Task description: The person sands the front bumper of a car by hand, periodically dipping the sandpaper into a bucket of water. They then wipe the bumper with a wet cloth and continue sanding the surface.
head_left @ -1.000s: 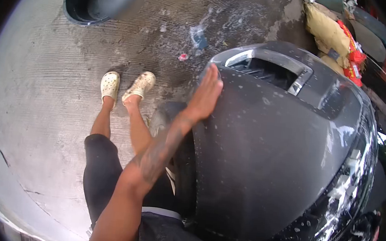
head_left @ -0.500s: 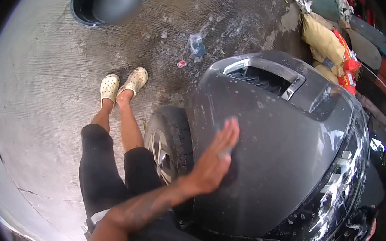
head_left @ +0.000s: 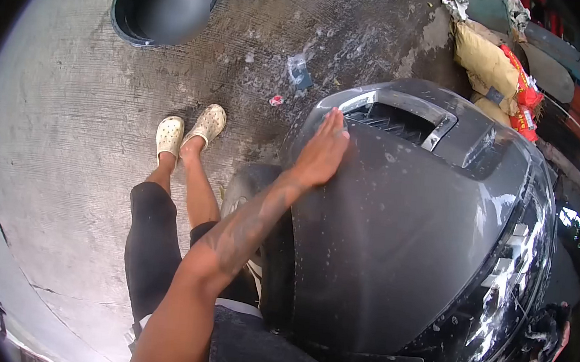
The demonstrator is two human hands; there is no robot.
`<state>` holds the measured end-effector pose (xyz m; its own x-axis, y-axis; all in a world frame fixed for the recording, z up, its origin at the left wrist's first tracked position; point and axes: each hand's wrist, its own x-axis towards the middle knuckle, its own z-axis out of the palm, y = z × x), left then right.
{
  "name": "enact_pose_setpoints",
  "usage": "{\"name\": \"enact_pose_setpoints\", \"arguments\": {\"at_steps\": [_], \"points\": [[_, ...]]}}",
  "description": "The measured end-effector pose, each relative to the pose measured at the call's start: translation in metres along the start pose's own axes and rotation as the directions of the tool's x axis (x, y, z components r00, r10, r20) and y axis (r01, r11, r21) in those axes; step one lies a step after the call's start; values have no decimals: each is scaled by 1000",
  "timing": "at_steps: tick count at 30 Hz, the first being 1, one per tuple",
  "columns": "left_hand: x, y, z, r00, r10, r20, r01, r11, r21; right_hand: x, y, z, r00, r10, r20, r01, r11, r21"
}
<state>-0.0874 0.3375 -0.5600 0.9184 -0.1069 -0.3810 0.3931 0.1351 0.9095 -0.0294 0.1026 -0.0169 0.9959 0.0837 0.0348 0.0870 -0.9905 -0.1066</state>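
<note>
My left hand (head_left: pixel 324 149) lies flat on the dark grey bumper (head_left: pixel 392 212) of a car, fingers stretched out and together. Its fingertips reach the corner of the silver trim (head_left: pixel 441 129) around a black vent. Water drops and suds spot the paintwork. At the far right, beside the wet, glossy headlight (head_left: pixel 494 305), my right hand (head_left: pixel 560 343) is closed around a black cloth (head_left: pixel 542 334) with white foam on it. Part of that hand is hidden behind the cloth.
A dark round tub (head_left: pixel 164 5) stands on the wet concrete floor (head_left: pixel 77 139). A small wrapper (head_left: pixel 299 71) lies amid suds. Brown and red sacks (head_left: pixel 490 64) are piled beyond the car. My feet, in cream clogs (head_left: pixel 170 134), stand near the front wheel (head_left: pixel 244 187).
My left hand has slid up across the bumper to the trim's corner, its arm now covering more of the wheel. My right hand, still holding the cloth, has shifted slightly.
</note>
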Motion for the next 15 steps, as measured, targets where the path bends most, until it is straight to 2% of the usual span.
{"name": "enact_pose_setpoints", "arguments": {"at_steps": [1,3,4,5,7,8,9,10,11,13,14,15], "points": [[7,-5,-2,993,-116,28,117,990,-72,1,-7,2,1000,1,2,-1,1000,0],[-54,15,15,988,149,-40,-151,987,-61,4,-20,21,998,-56,9,56,998,5],[-78,32,11,987,158,22,-156,984,-89,-2,13,-10,995,-81,64,80,997,15],[-89,41,7,982,173,77,-163,979,-120,3,-3,3,985,-149,87,157,984,-89],[-55,4,5,988,142,53,-137,986,-91,-7,16,-10,980,-139,143,127,988,88],[-21,-15,2,990,142,5,-141,988,-57,-7,-6,7,974,-159,158,152,987,55],[7,-25,-1,1000,25,6,-25,999,-32,-9,-33,22,969,-172,175,172,985,14],[5,-20,4,1000,-12,-14,12,1000,-29,-12,-20,6,984,-117,132,129,987,-90],[3,-12,7,998,-44,-45,43,999,-24,-10,-49,33,986,-148,78,161,965,-205],[-51,22,17,984,156,-86,-161,986,-46,-16,-67,52,975,-219,33,221,972,-73],[-83,58,14,981,192,-20,-193,977,-89,-13,-66,49,975,-219,31,221,972,-76],[-100,84,10,973,229,43,-221,966,-134,-7,-62,40,952,-271,144,280,958,-51]]}}
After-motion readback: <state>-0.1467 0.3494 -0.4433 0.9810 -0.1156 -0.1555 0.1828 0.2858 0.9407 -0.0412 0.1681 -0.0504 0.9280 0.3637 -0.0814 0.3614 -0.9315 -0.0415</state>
